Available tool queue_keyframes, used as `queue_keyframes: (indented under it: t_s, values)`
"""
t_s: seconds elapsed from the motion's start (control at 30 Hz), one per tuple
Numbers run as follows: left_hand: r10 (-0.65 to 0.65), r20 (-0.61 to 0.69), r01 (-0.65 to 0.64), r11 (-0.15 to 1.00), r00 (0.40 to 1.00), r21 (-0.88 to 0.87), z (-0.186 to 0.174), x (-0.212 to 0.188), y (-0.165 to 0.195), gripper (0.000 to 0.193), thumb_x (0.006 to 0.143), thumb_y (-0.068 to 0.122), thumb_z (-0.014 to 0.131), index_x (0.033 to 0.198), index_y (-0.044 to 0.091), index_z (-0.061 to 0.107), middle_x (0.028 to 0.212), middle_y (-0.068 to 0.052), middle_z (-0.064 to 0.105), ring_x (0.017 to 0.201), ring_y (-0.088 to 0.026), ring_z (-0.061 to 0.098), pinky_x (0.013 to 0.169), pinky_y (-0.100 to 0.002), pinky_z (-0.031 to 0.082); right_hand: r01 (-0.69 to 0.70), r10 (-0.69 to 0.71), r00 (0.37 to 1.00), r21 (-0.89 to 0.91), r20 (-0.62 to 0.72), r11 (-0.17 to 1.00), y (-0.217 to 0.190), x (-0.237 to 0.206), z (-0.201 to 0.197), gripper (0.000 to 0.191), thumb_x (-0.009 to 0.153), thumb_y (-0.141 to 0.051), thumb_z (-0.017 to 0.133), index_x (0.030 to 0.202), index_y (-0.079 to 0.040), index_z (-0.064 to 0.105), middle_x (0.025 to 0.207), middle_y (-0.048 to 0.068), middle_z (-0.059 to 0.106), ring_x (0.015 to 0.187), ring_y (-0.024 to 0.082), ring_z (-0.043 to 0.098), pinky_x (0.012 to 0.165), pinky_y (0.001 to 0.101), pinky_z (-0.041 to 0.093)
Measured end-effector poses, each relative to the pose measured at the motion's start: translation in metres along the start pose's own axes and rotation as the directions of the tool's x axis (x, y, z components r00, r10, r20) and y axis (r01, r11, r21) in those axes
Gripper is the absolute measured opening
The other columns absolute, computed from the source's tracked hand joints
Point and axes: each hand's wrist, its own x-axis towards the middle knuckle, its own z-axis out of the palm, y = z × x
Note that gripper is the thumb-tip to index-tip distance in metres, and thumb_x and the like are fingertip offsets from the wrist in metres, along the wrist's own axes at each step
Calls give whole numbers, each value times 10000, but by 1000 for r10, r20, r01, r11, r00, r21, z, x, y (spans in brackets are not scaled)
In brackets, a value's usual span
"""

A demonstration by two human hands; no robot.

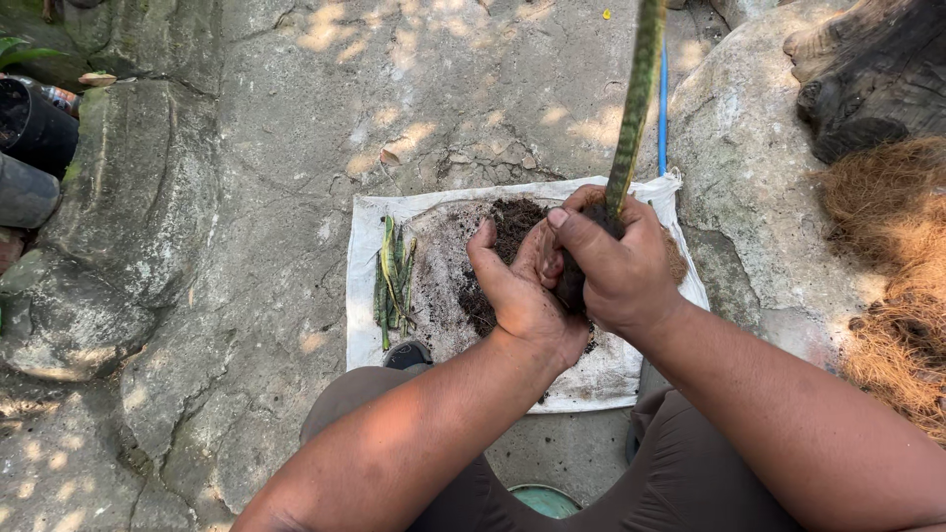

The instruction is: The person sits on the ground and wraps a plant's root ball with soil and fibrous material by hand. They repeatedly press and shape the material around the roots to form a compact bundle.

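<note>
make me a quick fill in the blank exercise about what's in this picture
1. Both hands, the left hand and the right hand, grip the base of a long ____ leaf.
2. The dark soil lies on a ____ cloth.
3. A bundle of cut leaf pieces lies on the cloth to the ____ of the hands.
4. The cloth is spread on ____ ground.

Missing words: green; white; left; stone
</note>
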Motion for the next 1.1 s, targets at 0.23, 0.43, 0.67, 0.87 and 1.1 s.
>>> queue_keyframes:
  t_s: [0.23, 0.43, 0.67, 0.87, 1.1]
  values:
    - [169, 88, -176, 981, 982, 79, -2, 21, 21, 892, 918, 788, 240, 1210, 35, 618, 984, -73, 675, 1032, -268, 642, 1002, -472, 488, -132, 166, 985, 384, -55, 914, -16, 5, 8, 307, 941, -268, 582, 1108, -17, 638, 988, 121, 721, 945, 205, 732, 931, 363, 613]
    - [-6, 33, 4, 999, 999, 50, 7, 10, 25, 967, 869, 804, 178, 1226, 29, 631, 1083, -128, 722, 1042, -283, 679, 948, -456, 517, 365, -354, 917, -31, 182, 930, -17, -7, 12, 261, 1085, -244, 651, 1154, -70, 469, 1148, 117, 679, 1184, 187, 653, 1146, 358, 512]
    - [234, 20, -234, 972, 972, -34, -6, 22, 9, 831, 957, 785, 314, 1101, 30, 631, 1116, -174, 775, 667, -147, 547, 652, -251, 481, 73, -48, 990, 188, -132, 980, 11, -5, 19, 132, 1010, -123, 632, 1003, -4, 576, 816, 93, 640, 711, 175, 620, 678, 340, 547]
    - [154, -32, -155, 988, 987, -23, -10, 31, 14, 858, 919, 778, 275, 1097, 16, 628, 1054, -144, 700, 824, -211, 620, 805, -326, 529, -79, 174, 969, 449, -176, 890, 5, 9, 23, 164, 991, -177, 557, 955, -20, 588, 766, 94, 629, 684, 205, 634, 643, 347, 571]
    - [18, 146, -26, 998, 989, 58, 5, 17, 34, 920, 882, 839, 187, 1161, 71, 610, 1087, -105, 654, 1118, -305, 595, 1043, -528, 428, 190, -198, 980, -162, -34, 968, -13, 1, 8, 348, 1086, -322, 580, 1224, -5, 541, 1157, 174, 682, 1154, 280, 669, 1097, 428, 536]
